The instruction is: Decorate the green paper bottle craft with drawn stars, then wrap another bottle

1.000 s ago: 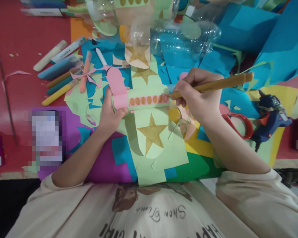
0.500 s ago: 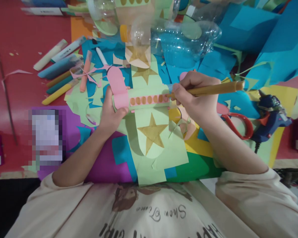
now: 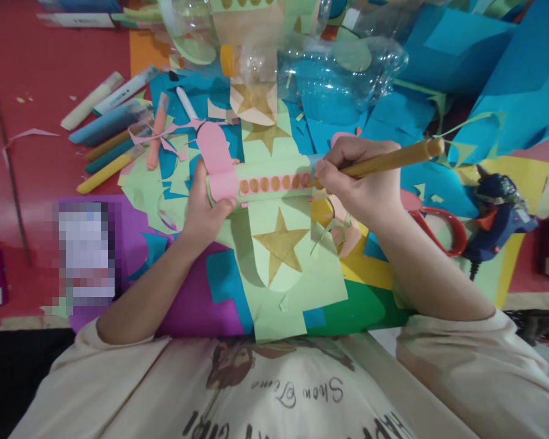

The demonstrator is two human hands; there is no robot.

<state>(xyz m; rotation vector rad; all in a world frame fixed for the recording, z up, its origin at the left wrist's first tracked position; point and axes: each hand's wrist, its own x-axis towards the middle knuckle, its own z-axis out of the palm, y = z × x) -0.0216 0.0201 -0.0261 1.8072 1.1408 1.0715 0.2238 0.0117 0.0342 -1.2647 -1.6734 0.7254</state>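
Along the near edge of the table [image 3: 22, 322], in front of the shirt [image 3: 274, 393], lie purple and green sheets. Just beyond them, in the middle, is the paper roll [image 3: 274, 164], pale green and lying sideways, with an ochre star [image 3: 281, 247] on its round-ended near flap. The left hand [image 3: 210, 210] holds its left end, the thumb on the pink band [image 3: 223, 186]. The right hand [image 3: 363, 180] pinches an ochre pen [image 3: 393, 160]; its tip is at the last oval of the pink strip [image 3: 269, 185], which looks pinker than the other ones, but I cannot tell if it touches. To the right are scissors [image 3: 460, 235] and a glue gun [image 3: 498, 231]; to the left, several markers [image 3: 110, 122] and a wide red stretch of table with a thin stick [image 3: 11, 177]. Farther lies a clear bottle [image 3: 338, 73] with an orange cap [image 3: 227, 61]; blue paper shows through its wall. Behind, a second bottle [image 3: 190, 27] is only partly in view.
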